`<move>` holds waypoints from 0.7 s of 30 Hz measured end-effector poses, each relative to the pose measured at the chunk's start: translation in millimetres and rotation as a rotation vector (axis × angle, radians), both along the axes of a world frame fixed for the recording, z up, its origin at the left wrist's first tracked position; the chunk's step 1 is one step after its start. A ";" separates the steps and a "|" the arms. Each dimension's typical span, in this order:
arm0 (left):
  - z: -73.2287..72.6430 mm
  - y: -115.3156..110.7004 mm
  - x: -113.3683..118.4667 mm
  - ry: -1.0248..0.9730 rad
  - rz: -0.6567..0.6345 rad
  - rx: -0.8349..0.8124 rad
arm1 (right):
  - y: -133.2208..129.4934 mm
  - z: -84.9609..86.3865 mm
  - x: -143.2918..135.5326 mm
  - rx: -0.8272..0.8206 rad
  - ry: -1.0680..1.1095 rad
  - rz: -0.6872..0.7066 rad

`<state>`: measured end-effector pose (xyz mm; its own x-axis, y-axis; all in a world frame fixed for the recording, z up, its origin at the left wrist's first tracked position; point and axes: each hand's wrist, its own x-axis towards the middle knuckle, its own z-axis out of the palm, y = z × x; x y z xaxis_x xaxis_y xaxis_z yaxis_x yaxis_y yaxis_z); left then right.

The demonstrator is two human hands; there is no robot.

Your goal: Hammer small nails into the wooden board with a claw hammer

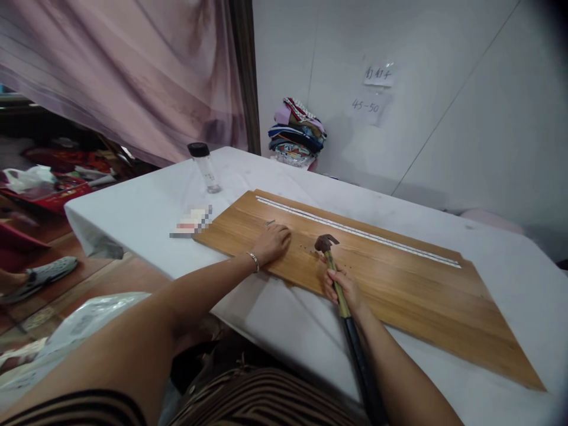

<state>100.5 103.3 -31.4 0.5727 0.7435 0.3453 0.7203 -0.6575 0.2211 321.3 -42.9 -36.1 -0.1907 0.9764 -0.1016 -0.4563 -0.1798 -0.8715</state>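
My right hand (341, 287) is wrapped round the upper handle of a claw hammer (344, 305). Its rusty brown head points away from me above a wooden board (399, 284), and the long black grip runs back along my forearm. My left hand (273, 241), with a bracelet at the wrist, rests on the board's left part. Its fingers are curled down, so whatever they hold is hidden. Just beyond them lie a few thin nails (270, 222). Between my hands, small dark spots dot the wood, too small to tell whether nails or holes.
A white tape or ruler strip (355, 229) runs along the board's far side. On the white-covered table (146, 204) stand a clear black-lidded bottle (206, 168) and a blurred-out box (191, 223). Folded clothes (296, 133) are stacked by the wall. Another person's shoe (47, 275) shows at left.
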 end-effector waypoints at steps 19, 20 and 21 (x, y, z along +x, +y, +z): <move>1.3 0.2 0.2 0.009 -0.006 -0.005 | -1.0 5.4 -1.9 -0.019 -0.003 0.021; 1.0 -0.1 0.0 0.018 -0.009 -0.005 | -0.8 4.6 -1.9 -0.028 -0.006 0.031; 0.5 -0.4 -0.3 0.018 -0.008 -0.002 | -0.6 3.7 -1.8 -0.027 -0.008 0.030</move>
